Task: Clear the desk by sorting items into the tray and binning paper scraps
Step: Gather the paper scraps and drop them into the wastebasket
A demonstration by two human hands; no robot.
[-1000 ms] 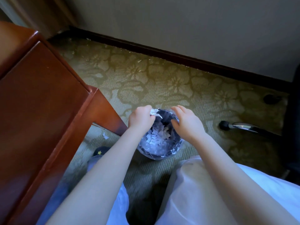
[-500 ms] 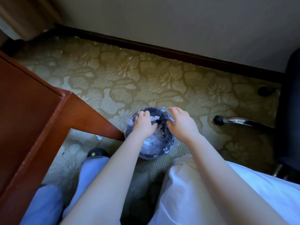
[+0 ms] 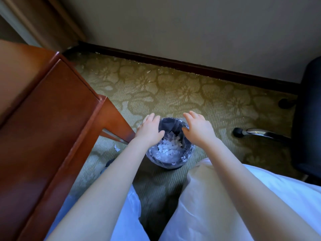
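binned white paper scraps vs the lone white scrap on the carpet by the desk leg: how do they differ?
Place: the torn white paper scraps lie inside the round dark bin with a clear liner; the lone white scrap lies on the patterned green carpet beside the red-brown wooden desk leg.
Count: the binned scraps form a heap; the carpet scrap is single.
Both are white torn paper.

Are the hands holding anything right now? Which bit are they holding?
Nothing is held. The left hand and the right hand are both open, fingers straight, above the bin. The paper scraps lie inside it.
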